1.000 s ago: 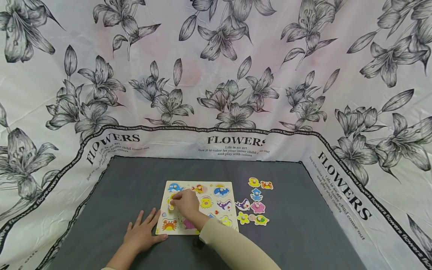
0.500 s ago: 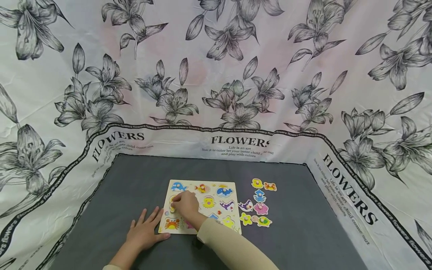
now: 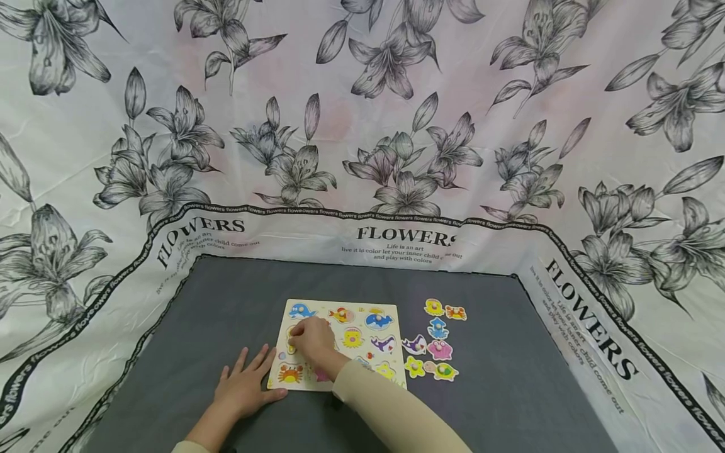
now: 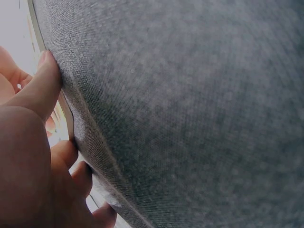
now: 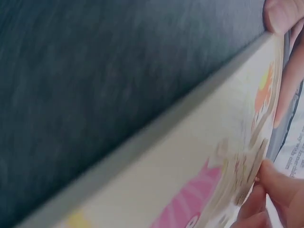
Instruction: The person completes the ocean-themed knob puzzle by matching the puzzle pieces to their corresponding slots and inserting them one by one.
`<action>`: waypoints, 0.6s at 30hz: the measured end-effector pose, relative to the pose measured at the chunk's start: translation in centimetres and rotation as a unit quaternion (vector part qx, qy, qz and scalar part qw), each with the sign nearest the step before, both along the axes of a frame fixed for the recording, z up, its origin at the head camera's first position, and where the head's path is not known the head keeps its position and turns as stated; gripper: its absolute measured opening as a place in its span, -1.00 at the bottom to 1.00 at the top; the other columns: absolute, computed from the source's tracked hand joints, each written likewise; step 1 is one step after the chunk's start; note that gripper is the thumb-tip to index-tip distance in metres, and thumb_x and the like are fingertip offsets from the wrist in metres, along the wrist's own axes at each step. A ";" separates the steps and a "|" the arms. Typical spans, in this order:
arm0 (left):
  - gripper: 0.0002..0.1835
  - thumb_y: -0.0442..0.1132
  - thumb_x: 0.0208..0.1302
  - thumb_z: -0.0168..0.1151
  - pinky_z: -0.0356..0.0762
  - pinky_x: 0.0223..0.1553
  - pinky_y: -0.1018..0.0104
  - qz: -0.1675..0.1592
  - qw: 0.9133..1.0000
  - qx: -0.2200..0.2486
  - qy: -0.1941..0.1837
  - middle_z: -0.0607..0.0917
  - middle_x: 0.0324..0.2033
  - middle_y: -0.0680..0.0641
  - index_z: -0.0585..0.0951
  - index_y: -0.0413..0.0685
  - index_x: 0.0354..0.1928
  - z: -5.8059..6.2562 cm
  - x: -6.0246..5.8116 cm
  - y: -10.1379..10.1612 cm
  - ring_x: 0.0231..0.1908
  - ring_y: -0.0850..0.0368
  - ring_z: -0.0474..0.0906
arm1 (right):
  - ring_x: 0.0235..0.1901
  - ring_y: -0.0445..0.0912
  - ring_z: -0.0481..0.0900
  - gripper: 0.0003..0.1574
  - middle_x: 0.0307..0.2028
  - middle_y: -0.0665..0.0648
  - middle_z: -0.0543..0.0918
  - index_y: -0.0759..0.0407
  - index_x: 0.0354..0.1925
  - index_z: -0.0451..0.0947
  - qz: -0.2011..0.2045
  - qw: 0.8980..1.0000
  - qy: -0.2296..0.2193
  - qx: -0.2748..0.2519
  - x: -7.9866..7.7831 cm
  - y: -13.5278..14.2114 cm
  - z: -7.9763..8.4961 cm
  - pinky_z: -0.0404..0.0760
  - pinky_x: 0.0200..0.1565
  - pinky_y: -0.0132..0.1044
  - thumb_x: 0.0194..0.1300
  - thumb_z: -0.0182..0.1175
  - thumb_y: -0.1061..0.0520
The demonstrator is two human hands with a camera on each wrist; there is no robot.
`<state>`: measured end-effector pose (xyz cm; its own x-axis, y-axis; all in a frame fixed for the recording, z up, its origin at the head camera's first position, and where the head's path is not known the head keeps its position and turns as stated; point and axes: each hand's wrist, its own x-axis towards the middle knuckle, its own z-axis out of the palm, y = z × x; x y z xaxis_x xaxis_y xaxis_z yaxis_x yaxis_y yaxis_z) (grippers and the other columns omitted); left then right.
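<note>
We're watching the right hand [image 3: 313, 340] over the left part of the puzzle board [image 3: 323, 306], thumb and finger pinching a yellow piece [image 3: 291, 348] mostly hidden beneath them, and across from it we see the left hand [image 3: 243, 385], fingers spread, grasping nothing, thumb against the board's near-left corner, while a blue squid piece [image 3: 438, 328], a turtle piece [image 3: 444, 371] and others lie loose on the dark cloth [image 3: 510, 384] to the board's right

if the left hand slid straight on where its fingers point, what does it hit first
Most likely the puzzle board, at its left edge; the left hand lies close beside it, perhaps already touching.
</note>
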<state>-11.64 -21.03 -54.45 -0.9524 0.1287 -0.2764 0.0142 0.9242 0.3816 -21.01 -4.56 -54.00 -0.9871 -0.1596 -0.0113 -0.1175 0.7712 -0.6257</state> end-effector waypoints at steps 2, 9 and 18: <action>0.14 0.52 0.01 0.28 -0.14 0.34 -0.61 -0.002 1.000 -0.001 0.005 0.15 0.58 -0.08 0.22 0.14 0.57 0.0 0.0 0.0 0.55 -0.40 -0.14 | -0.35 -0.26 0.61 -0.95 -0.41 -0.18 0.76 -0.05 -0.37 0.83 0.016 1.000 0.006 0.008 -0.1 0.2 0.1 0.63 -0.20 -0.31 0.15 0.51 0.04; 0.13 0.52 0.02 0.28 -0.13 0.33 -0.61 -0.003 1.000 -0.005 0.003 0.15 0.58 -0.08 0.22 0.15 0.57 0.1 0.0 0.0 0.55 -0.40 -0.13 | -0.30 -0.27 0.64 -0.93 -0.36 -0.18 0.78 -0.04 -0.30 0.83 0.042 0.999 -0.001 0.010 -0.4 0.3 -0.1 0.64 -0.14 -0.32 0.21 0.47 0.05; 0.13 0.51 0.02 0.29 -0.13 0.34 -0.61 0.001 1.000 -0.003 0.004 0.15 0.58 -0.07 0.21 0.15 0.58 0.1 0.1 0.0 0.55 -0.39 -0.14 | -0.40 -0.26 0.53 -0.94 -0.40 -0.14 0.71 0.00 -0.31 0.79 0.053 0.998 -0.031 0.019 -0.7 0.1 0.0 0.58 -0.25 -0.35 0.23 0.46 0.07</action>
<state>-11.52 -21.02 -54.32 -0.9549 0.1263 -0.2686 0.0166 0.9262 0.3766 -21.76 -4.48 -54.05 -0.9620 -0.2614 -0.0794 -0.1621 0.7801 -0.6042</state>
